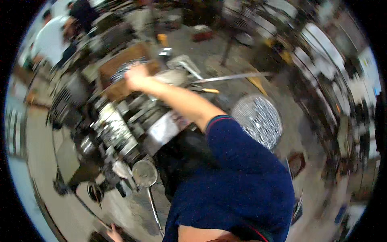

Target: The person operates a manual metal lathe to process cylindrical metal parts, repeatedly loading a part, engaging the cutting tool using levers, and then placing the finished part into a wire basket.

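Observation:
My right arm, in a short navy sleeve, stretches to the upper left. At its end my right hand [137, 75] is over a brown open box [109, 66], right at a heap of small shiny metal pieces [122, 72]. Motion smears its fingers, so I cannot see whether they hold a piece. My left hand cannot be made out. On the lower left, a small hand [115, 234] is close to the end of a thin dark rod [92, 212]; whose hand it is does not show.
Below the box stands a greasy machine [117, 127]. A round tray [238, 107] of small metal pieces lies to the right of my arm. A round-topped stool [145, 173] is lower left. A long metal bar [238, 76] lies beyond my arm. A person in white [52, 38] is far left.

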`<state>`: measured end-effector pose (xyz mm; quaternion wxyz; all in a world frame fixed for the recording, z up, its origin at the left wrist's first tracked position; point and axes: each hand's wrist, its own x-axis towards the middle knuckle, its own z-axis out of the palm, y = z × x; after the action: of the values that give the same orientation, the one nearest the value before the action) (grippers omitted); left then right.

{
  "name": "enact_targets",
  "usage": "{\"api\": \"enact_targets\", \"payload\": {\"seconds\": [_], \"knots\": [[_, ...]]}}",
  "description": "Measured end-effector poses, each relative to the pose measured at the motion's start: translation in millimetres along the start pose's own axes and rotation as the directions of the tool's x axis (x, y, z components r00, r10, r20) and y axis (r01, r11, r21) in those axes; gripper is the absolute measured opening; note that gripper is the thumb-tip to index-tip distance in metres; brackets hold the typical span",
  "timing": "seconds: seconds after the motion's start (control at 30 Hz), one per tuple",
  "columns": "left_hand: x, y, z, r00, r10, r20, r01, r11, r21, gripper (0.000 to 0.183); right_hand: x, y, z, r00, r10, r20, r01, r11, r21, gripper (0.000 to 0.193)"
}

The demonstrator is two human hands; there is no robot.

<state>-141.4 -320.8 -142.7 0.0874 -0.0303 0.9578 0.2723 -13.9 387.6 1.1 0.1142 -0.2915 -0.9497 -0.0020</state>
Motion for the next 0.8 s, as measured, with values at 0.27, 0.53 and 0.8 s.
{"api": "enact_targets", "payload": {"seconds": [0.27, 0.53, 0.8], "knots": [[-28, 52, 52, 0.993, 0.007, 0.120, 0.039, 0.928, -0.370, 0.024, -213, 68, 64, 0.955, 0.191, -0.227, -0.030, 0.823, 0.568, 0.045], [-35, 65, 54, 0.986, -0.004, 0.166, 0.059, 0.943, -0.327, 0.025, -429, 253, 89, 0.453, 0.831, 0.322, -0.851, 0.511, -0.122, 0.041], [-42, 65, 46, 0.988, -0.015, 0.156, 0.067, 0.940, -0.333, 0.026, -464, 349, 118, 0.478, 0.793, 0.378, -0.681, 0.606, -0.411, 0.037]]}}
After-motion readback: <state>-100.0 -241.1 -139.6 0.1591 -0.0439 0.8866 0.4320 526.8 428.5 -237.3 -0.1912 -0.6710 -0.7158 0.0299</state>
